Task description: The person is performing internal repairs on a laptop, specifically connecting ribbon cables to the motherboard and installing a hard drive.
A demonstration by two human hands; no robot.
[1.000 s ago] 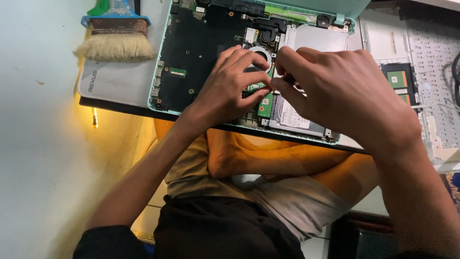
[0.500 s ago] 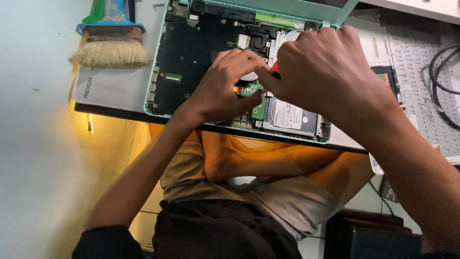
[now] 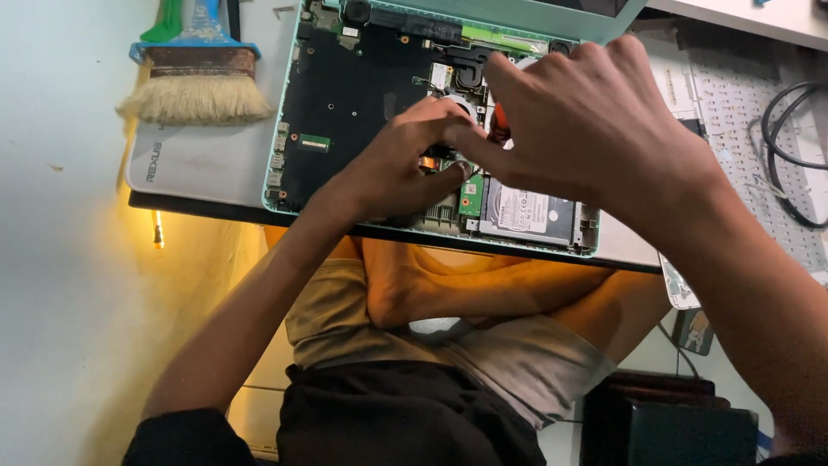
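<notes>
An opened laptop base (image 3: pixel 345 103) with a mint-green shell lies on a low table, its black circuit board and silver hard drive (image 3: pixel 528 211) bared. My left hand (image 3: pixel 401 164) rests on the board near its middle, fingertips pinching at a small part beside a green card (image 3: pixel 471 194). Above the drive, my right hand (image 3: pixel 595 129) is closed around a tool with an orange-red handle (image 3: pixel 498 131); its tip is hidden between my two hands.
A wide bristle brush (image 3: pixel 194 82) with a blue ferrule lies on a white board at the left. A white keyboard panel (image 3: pixel 742 121) and black cables (image 3: pixel 798 147) sit at the right. My crossed legs are under the table edge.
My right hand has lifted and shifted up over the hard drive, uncovering more of it. The left hand stays on the board.
</notes>
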